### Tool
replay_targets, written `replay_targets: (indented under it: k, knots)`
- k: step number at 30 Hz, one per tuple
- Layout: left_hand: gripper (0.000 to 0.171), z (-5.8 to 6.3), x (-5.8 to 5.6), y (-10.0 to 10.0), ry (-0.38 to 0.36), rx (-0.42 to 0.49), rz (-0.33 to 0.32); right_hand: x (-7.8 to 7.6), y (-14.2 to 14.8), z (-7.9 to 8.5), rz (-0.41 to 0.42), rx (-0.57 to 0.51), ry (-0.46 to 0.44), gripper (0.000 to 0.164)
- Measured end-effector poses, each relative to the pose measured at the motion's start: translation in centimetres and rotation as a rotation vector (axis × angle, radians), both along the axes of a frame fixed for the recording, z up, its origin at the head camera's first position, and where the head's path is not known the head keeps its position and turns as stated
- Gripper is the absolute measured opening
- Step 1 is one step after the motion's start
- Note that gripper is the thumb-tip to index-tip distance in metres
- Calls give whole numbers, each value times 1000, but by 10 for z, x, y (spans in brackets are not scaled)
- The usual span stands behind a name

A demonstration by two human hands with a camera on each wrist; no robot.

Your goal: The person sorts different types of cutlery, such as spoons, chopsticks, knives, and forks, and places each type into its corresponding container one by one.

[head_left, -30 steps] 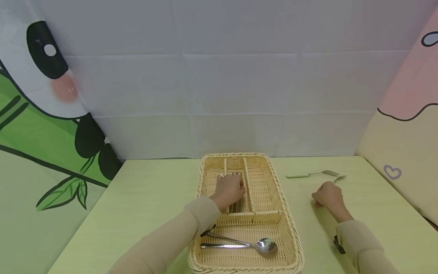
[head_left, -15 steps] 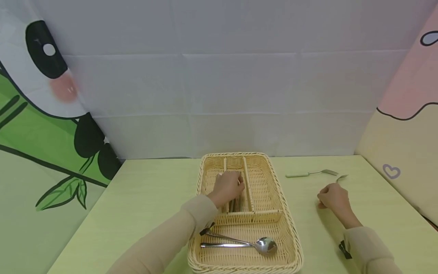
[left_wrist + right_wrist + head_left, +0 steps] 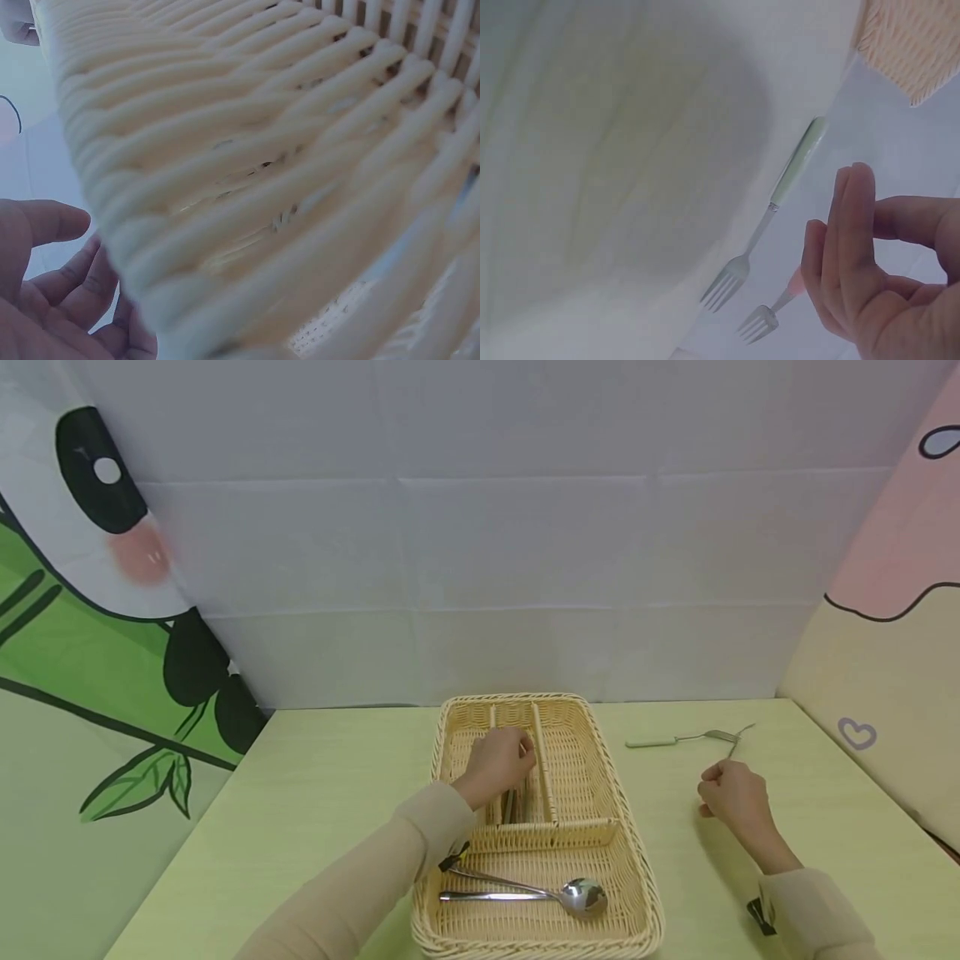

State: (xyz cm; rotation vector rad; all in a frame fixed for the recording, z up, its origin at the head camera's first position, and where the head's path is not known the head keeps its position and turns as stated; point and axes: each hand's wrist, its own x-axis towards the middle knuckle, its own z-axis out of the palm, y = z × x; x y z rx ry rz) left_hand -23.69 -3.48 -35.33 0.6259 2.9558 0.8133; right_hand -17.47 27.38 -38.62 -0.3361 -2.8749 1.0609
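My right hand (image 3: pixel 738 793) holds a fork (image 3: pixel 761 322) with a pinkish handle over the right side of the table; its tines point away from me. In the head view this fork crosses a green-handled fork (image 3: pixel 652 743) lying on the table. My left hand (image 3: pixel 495 760) reaches into the narrow middle compartment of a wicker basket (image 3: pixel 645 868), above dark, slim cutlery (image 3: pixel 511 806). In the left wrist view the thumb (image 3: pixel 64 222) stands apart from the fingers, nothing visible between them; the basket's wall hides part of the hand.
A shiny metal spoon (image 3: pixel 585 897) and another handle crossing it lie in the basket's front compartment. Wicker dividers (image 3: pixel 543 760) split the back part lengthwise. A pale wall sheet (image 3: pixel 525 552) stands behind the table (image 3: pixel 337 760).
My right hand has shifted right and turned the fork, so that its tines now reach farther back over the green-handled fork. My left hand has moved slightly backward within the compartment.
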Motion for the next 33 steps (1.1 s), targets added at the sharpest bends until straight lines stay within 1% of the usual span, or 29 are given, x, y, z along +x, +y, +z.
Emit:
replay_targets:
  k: [5,9,16,20,30,33]
  knots:
    - [14,4,-1,1,-4,41,5,6,-10,5,22,15,87,25]
    - [14,7,-1,2,-16,78,11,10,-20,9,40,39,129,22]
    - [15,7,-2,8,-22,106,8,14,-37,16,71,71,211,19]
    - [16,6,-1,12,-52,143,3,17,-47,18,89,88,246,17]
    - [15,5,0,24,-63,183,-15,25,-70,22,116,101,313,9]
    - [15,5,0,28,-56,186,-16,28,-77,24,123,105,331,5]
